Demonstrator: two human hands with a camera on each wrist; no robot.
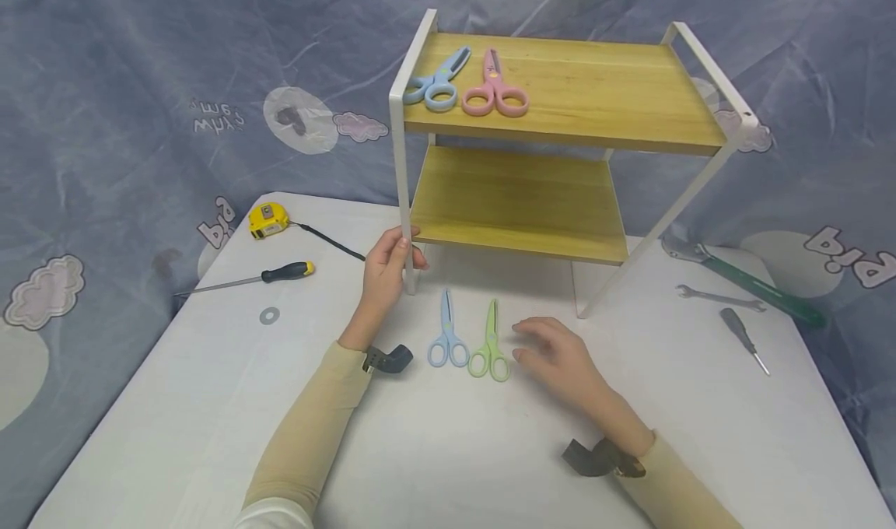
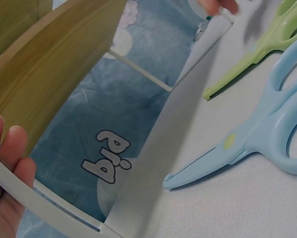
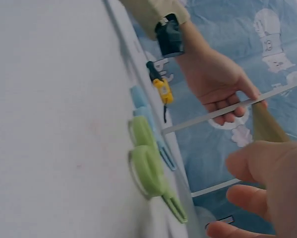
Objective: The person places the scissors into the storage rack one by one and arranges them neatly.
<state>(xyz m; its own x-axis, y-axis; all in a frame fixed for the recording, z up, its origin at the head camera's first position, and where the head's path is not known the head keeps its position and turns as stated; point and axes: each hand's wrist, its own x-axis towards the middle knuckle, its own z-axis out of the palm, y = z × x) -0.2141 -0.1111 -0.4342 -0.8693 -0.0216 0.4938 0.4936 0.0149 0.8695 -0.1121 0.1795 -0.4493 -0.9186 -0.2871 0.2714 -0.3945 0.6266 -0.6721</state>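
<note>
A two-tier wooden shelf rack [image 1: 560, 85] with a white metal frame stands at the back of the white table [image 1: 210, 404]. My left hand [image 1: 397, 255] grips its front-left leg [image 1: 404, 202]; the fingers [image 2: 7, 158] curl round that leg [image 2: 44, 198]. On the table lie light blue scissors [image 1: 447, 334] [image 2: 257, 144] and green scissors [image 1: 490, 346] [image 3: 148, 166]. My right hand [image 1: 535, 344] hovers just right of the green pair, fingers relaxed and holding nothing. Blue scissors [image 1: 437, 84] and pink scissors [image 1: 494, 92] lie on the top shelf.
A yellow tape measure [image 1: 268, 219], a screwdriver [image 1: 262, 277] and a washer [image 1: 269, 316] lie at the left of the table. At the right are a green-handled wrench [image 1: 749, 284], a spanner [image 1: 721, 299] and a small screwdriver [image 1: 743, 339]. Blue patterned cloth surrounds the table.
</note>
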